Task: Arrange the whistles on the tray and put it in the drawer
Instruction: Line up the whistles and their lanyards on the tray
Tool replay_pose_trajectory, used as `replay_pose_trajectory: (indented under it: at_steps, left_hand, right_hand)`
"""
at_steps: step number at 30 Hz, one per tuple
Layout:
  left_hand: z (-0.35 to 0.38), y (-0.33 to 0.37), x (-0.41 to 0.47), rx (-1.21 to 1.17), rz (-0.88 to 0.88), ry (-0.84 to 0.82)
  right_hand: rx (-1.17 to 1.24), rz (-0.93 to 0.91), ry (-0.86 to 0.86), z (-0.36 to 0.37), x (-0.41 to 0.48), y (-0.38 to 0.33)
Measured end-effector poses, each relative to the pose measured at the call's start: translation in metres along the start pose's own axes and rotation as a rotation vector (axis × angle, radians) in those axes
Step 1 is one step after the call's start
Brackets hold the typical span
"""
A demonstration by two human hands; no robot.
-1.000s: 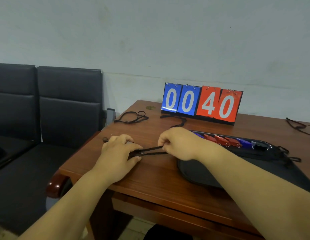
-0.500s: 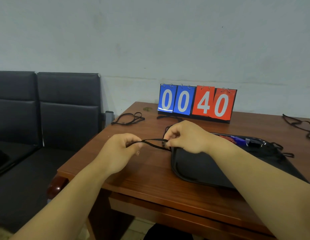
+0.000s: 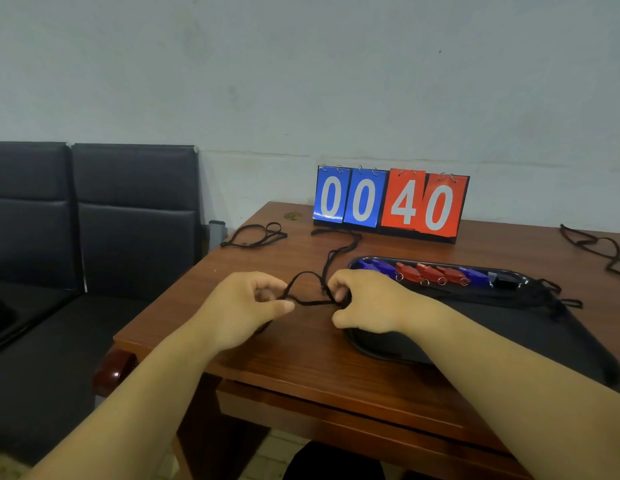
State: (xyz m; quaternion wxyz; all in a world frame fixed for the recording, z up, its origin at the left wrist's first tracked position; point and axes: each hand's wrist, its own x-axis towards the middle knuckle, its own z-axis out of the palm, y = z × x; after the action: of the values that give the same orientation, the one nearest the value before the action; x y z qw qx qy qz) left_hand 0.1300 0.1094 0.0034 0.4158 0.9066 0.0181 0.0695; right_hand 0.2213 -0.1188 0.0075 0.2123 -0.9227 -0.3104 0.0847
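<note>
tabletop (image 3: 301,355) under both hands. tray (image 3: 509,327) just right of right hand (image 3: 367,306), partly beneath its wrist. left hand (image 3: 239,313) and right hand both pinch a black cord (image 3: 310,301), small loop between them. whistles (image 3: 429,273) in a row at tray's far edge, beyond right hand.

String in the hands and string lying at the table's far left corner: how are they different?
The string in the hands is pinched by the left hand and right hand and raised into a loop; the corner string lies flat on the table, untouched. The string in the hands trails back toward the scoreboard; the corner string sits in one small bunch. Both are thin and black.
</note>
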Motion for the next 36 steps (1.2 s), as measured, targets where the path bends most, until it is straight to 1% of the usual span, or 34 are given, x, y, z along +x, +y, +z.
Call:
replay_pose_trajectory:
  at_steps: [2,4,6,7,12,16,20,28,31,34,36]
  left_hand:
    - [0.005,0.001,0.003,0.209,0.018,0.008]
    - [0.015,0.006,0.008,0.385,0.076,0.059]
    - [0.027,0.013,0.016,0.524,0.142,0.108]
    - [0.034,0.018,0.020,0.568,0.167,0.106]
    - [0.063,0.029,0.039,0.705,0.194,-0.095]
    - [0.069,0.032,0.046,0.710,0.151,-0.141]
    - [0.068,0.034,0.039,0.743,0.182,-0.193]
    - [0.058,0.035,0.017,0.590,0.183,-0.208]
    - [0.056,0.032,0.013,0.586,0.178,-0.189]
    - [0.049,0.026,0.012,0.575,0.147,-0.133]
    - [0.047,0.024,0.011,0.543,0.129,-0.110]
  right_hand:
    - [0.037,0.018,0.003,0.000,-0.002,0.003]
    - [0.044,0.028,0.001,-0.002,-0.004,0.006]
    - [0.053,0.043,-0.006,-0.004,-0.007,0.009]
    - [0.059,0.052,-0.012,-0.005,-0.009,0.010]
    - [0.064,0.074,-0.031,-0.012,-0.016,0.019]
    - [0.053,0.071,-0.026,-0.016,-0.020,0.024]
    - [0.021,0.086,-0.015,-0.020,-0.024,0.031]
    - [0.000,0.101,-0.016,-0.026,-0.029,0.045]
    - [-0.014,0.100,-0.033,-0.029,-0.032,0.049]
    - [-0.044,0.127,-0.060,-0.033,-0.036,0.058]
    - [-0.083,0.144,-0.049,-0.035,-0.040,0.063]
